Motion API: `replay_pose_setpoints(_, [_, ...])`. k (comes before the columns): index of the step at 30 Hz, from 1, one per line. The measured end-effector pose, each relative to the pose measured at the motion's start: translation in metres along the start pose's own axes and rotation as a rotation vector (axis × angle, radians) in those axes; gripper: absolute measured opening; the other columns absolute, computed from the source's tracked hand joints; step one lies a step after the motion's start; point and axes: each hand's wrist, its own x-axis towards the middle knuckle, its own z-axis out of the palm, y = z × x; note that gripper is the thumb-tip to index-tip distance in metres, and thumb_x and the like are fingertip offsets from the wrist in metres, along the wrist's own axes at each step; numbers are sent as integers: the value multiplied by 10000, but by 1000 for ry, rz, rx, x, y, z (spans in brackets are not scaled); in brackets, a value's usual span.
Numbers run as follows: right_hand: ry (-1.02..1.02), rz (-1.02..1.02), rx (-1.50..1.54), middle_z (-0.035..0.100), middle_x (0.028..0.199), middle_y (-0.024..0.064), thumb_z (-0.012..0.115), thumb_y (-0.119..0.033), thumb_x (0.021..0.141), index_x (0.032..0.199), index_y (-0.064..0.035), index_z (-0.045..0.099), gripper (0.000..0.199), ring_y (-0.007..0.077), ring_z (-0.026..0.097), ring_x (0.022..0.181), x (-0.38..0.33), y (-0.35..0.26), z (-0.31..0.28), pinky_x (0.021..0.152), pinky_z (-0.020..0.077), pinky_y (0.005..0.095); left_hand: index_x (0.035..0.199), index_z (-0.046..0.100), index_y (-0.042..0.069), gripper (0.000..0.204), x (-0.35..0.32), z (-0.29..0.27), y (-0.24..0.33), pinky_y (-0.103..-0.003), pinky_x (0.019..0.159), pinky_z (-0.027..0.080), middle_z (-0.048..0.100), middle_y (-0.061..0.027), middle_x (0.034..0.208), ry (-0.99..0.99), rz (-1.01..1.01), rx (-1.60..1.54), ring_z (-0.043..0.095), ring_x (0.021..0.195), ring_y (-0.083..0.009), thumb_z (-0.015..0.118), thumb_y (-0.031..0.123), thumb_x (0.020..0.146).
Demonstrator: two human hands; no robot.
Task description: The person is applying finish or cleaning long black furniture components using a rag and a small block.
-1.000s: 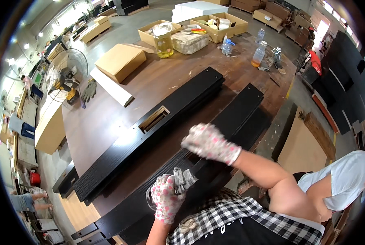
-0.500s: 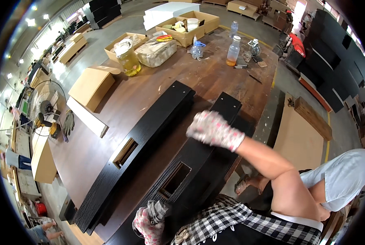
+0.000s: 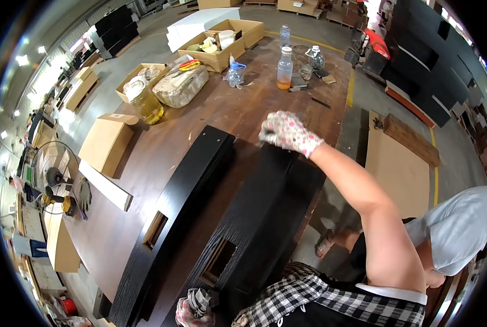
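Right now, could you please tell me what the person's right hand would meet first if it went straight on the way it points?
The right hand would probably pass over bare tabletop and meet the pale wrapped block first, though its height and exact line are hard to judge.

One wide head camera is looking down from close above the table [image 3: 145, 163], facing across toward its far edge.
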Motion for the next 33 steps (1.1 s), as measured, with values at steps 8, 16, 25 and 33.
replay_pose_setpoints(8, [-15, 24, 439, 687, 962, 118, 716, -447, 812, 901, -91, 715, 367, 279, 646, 962, 4, 42, 2, 869, 493, 388, 689, 566, 55, 313, -2, 3, -1, -373, 534, 445, 558, -112, 651, 23, 17, -19, 537, 561, -274, 672, 273, 887])
replay_pose_setpoints(16, [-69, 91, 410, 682, 965, 110, 717, -533, 778, 911, -115, 716, 438, 277, 631, 991, -33, 61, -8, 894, 471, 388, 944, 703, 82, 161, -10, 9, -15, -348, 633, 495, 656, -96, 853, -48, -20, 34, 622, 727, -247, 555, 136, 912])
replay_pose_setpoints(25, [-50, 175, 342, 652, 1009, 104, 701, -524, 799, 899, -122, 706, 413, 280, 587, 1066, -35, 60, 6, 929, 439, 389, 1053, 646, 25, 147, -12, 7, 7, -322, 736, 541, 682, -109, 999, -110, -149, -98, 645, 840, -248, 584, 77, 931])
replay_pose_setpoints(33, [250, 99, 579, 656, 973, 94, 750, -369, 803, 899, -85, 707, 302, 267, 629, 953, -95, 85, 13, 860, 485, 367, 1039, 626, -1, 160, -14, 11, -2, -263, 722, 537, 676, -105, 1051, -126, -369, -278, 646, 864, -177, 600, 111, 928])
